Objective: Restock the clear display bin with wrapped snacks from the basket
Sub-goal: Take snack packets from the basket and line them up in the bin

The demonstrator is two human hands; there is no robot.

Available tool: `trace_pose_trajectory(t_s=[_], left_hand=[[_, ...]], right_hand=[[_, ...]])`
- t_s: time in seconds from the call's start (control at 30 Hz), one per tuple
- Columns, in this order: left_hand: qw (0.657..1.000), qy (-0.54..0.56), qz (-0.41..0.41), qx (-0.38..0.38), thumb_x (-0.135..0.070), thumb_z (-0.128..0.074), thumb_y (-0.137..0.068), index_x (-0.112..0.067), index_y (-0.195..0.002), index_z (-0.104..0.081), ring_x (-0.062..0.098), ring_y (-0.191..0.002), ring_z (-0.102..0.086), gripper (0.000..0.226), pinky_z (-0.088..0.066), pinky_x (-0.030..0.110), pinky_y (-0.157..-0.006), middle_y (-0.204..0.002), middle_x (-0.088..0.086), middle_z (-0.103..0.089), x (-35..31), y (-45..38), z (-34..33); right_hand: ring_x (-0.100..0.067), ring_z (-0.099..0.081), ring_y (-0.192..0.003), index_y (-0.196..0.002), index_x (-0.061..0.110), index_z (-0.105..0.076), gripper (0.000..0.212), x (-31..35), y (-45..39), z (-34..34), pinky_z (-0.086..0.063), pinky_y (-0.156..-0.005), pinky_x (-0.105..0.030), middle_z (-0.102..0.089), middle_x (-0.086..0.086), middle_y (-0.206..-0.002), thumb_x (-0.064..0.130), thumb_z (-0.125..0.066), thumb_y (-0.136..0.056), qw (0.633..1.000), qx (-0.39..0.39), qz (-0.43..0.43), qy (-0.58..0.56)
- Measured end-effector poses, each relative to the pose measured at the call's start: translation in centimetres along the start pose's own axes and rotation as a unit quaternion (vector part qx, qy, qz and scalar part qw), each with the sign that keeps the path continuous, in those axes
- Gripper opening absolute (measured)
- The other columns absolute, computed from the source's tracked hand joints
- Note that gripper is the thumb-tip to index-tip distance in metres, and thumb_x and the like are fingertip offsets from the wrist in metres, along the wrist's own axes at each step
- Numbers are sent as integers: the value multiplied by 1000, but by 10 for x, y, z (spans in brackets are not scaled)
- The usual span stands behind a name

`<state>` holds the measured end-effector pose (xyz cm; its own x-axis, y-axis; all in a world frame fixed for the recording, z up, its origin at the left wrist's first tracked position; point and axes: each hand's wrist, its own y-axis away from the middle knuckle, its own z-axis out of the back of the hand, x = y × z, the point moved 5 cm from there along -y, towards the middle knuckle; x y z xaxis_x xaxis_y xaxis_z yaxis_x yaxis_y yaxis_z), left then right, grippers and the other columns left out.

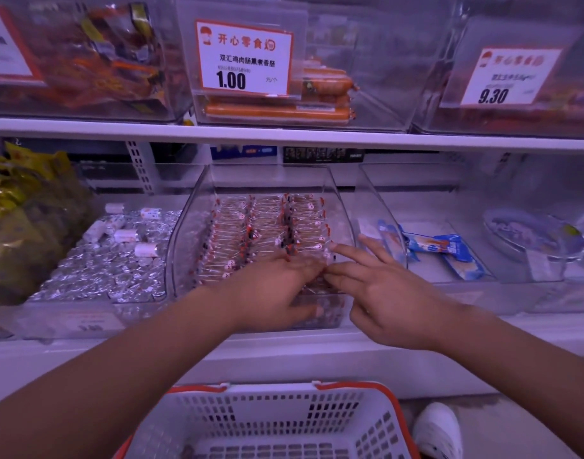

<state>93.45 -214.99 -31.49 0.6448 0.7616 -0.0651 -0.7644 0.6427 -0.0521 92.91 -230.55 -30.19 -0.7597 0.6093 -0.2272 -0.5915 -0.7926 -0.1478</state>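
Wrapped snacks [267,226] fill the clear display bin [184,246] on the lower shelf in three packed rows, running from the back wall down to the low front lip; from the head view I have both hands at the near end of those rows. My left hand [277,289] lies palm down over the front packets, fingers bent in among them, though I cannot tell whether they pinch a packet or only press it; my right hand [383,293] is spread, fingers straight, tips touching the nearest packets just beside the left fingertips; it holds nothing that I can see. I judge the step to be seating and squaring the newest packets at the front, with the bin close to full. The basket [250,415] sits below, against the shelf front; the part of its floor that shows looks nearly bare, so the next move calls for drawing both hands back over the lip and looking down to see whether any stock remains. Edges to mind: the bin's curved side walls stand close on either side of my hands, and the shelf [284,135] above overhangs the opening; open room lies towards me, above the basket; the blue packets [446,251] in the neighbouring bin lie just beside my right fingers.
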Motion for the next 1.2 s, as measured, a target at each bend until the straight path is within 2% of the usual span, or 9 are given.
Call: trace_pose_trajectory(t_s=[0.13, 0.3, 0.5, 0.57, 0.7, 0.77, 0.97, 1.13, 1.2], left_hand=[[995, -11, 40, 95, -64, -36, -96, -22, -159, -9, 13, -153, -4, 81, -7, 46, -124, -166, 0, -5, -1, -5, -19], [993, -54, 48, 97, -62, -34, -97, -23, -158, -8, 17, -153, -7, 77, -5, 54, -122, -167, -1, -5, -4, 0, -13], [979, 14, 4, -205, -26, -51, -94, -13, -136, -56, 23, -130, -52, 44, -35, 42, -111, -141, 6, -57, -25, 79, -3], [973, 44, 17, -224, -17, -54, -92, -13, -120, -65, 25, -112, -60, 30, -41, 40, -103, -124, 4, -64, -26, 137, -34], [995, 20, 101, 18, -23, -60, -83, -22, -105, -70, 27, -106, -66, 24, -38, 49, -110, -113, 0, -68, -22, 262, -146], [982, -17, 140, 124, -28, -69, -74, -24, -104, -72, 26, -117, -63, 31, -36, 58, -111, -116, 1, -68, -21, 312, -191], [959, -34, 184, 214, -34, -57, -77, -20, -108, -72, 30, -138, -46, 37, -26, 59, -116, -133, 9, -62, 6, 347, -242], [972, -23, 165, 165, -24, -55, -75, -18, -102, -72, 32, -143, -36, 32, -12, 65, -117, -125, 8, -64, 7, 342, -266], [974, -16, 171, 148, -23, -52, -74, -19, -101, -72, 31, -144, -35, 33, -6, 65, -118, -123, 5, -64, 8, 341, -269]], right_hand=[[-31, -40, -141, -130, 9, -62, 60, 4, 5, -6, -11, -120, -54, -66, -6, -125, 30, -38, -78, 996, -4, 21, 90], [-35, -46, -135, -123, 12, -67, 49, 7, 5, 7, -22, -116, -62, -65, -10, -125, 23, -61, -76, 993, -38, -1, 115], [-32, -58, -96, -107, 3, -69, 30, 63, 44, 5, -43, -91, -40, -64, -13, -103, 4, -48, -86, 948, -269, -12, -168], [-26, -58, -89, -106, 6, -68, 25, 112, 44, -33, -47, -83, -35, -64, -8, -96, 7, -50, -89, 946, -179, 10, -271], [-29, -57, -117, -143, 18, -43, 53, 212, 42, -169, -48, -97, -41, -52, -9, -132, 33, -55, -94, 919, 274, 15, -283], [-32, -41, -135, -154, 21, -19, 79, 254, 41, -228, -43, -105, -46, -31, -13, -152, 47, -59, -91, 890, 380, 42, -248], [-39, 5, -150, -157, 25, -2, 104, 352, 5, -340, -27, -113, -62, 6, -9, -164, 62, -63, -81, 888, 373, -8, -271], [-45, 7, -148, -157, 25, -5, 88, 379, 6, -394, -11, -118, -59, 3, -12, -164, 59, -49, -90, 863, 396, -60, -308], [-49, -22, -141, -153, 19, -27, 73, 378, 6, -396, -24, -112, -56, -26, -16, -155, 49, -50, -91, 900, 339, -24, -273]])
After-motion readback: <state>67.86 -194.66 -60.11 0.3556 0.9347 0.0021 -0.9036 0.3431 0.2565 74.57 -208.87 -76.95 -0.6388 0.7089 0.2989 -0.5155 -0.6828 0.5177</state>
